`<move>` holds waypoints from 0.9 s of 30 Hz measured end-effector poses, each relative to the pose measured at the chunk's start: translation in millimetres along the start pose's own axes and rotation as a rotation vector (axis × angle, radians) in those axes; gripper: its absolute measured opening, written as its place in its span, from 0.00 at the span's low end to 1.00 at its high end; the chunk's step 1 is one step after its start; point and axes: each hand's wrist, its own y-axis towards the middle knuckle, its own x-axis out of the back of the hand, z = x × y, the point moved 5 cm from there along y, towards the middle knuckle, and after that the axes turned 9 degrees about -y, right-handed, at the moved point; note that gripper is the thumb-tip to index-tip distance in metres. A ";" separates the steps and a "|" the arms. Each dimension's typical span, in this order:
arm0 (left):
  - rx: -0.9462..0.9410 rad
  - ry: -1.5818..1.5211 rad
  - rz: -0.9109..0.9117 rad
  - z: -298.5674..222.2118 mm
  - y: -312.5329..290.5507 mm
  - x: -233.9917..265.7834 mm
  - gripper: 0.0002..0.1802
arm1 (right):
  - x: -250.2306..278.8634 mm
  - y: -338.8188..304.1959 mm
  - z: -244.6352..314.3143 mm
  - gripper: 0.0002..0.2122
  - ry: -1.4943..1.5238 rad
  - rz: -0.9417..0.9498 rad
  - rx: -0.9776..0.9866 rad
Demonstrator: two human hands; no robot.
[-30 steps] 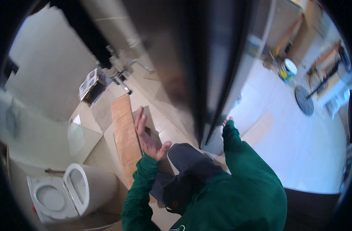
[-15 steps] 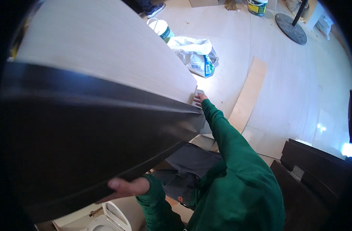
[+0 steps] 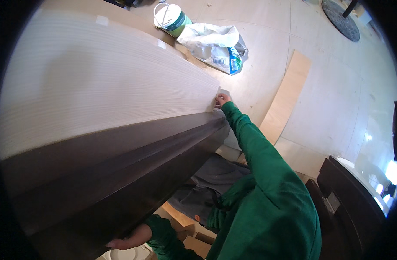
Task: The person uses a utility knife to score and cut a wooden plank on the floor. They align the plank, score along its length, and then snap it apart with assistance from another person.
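Observation:
A large assembled panel lies slanting across the left, its pale wood-grain board (image 3: 107, 82) bordered by a long dark brown moulded piece (image 3: 116, 173). My left hand (image 3: 132, 238) is at the lower edge of the dark piece, thumb showing and the other fingers hidden beneath. At the panel's far right end, my right hand (image 3: 222, 99) has its fingers bent around the corner of the pale board. A small pale grey piece shows just beside those fingers; whether it is attached cannot be made out.
Beyond the panel stand a white-and-green bucket (image 3: 174, 19) and an open white plastic sack (image 3: 211, 45). A long plywood strip (image 3: 289, 93) lies on the tiled floor. Dark brown furniture pieces (image 3: 343, 190) are at the right, a round metal base (image 3: 341, 19) at far right, and a cardboard box (image 3: 197, 246) below.
The panel has tilted, so more of the pale face and the stepped moulding shows. My left hand has moved lower and slightly left; my right hand stays at the far end.

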 end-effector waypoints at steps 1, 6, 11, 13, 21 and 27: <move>0.064 -0.094 0.016 -3.2 -1.1 -6.6 0.27 | -0.9 1.1 -0.3 0.11 -0.021 -0.034 0.041; 0.167 -0.093 -0.211 -33.5 -3.7 -36.0 0.26 | -1.6 -2.2 -0.2 0.12 -0.106 -0.090 0.172; 0.191 -0.068 -0.163 -31.5 -3.5 -35.7 0.31 | 2.7 -3.3 0.7 0.15 -0.287 -0.057 0.187; 0.176 -0.039 -0.126 -21.8 -1.9 -23.9 0.34 | 1.5 0.6 -5.0 0.16 -0.143 -0.037 0.108; 0.167 -0.084 -0.026 -3.5 3.6 -11.9 0.33 | 7.3 19.6 -38.2 0.11 -0.129 0.097 0.065; 0.163 -0.020 -0.143 -9.9 8.4 -17.2 0.32 | 8.1 27.7 -36.0 0.11 -0.618 -0.220 0.254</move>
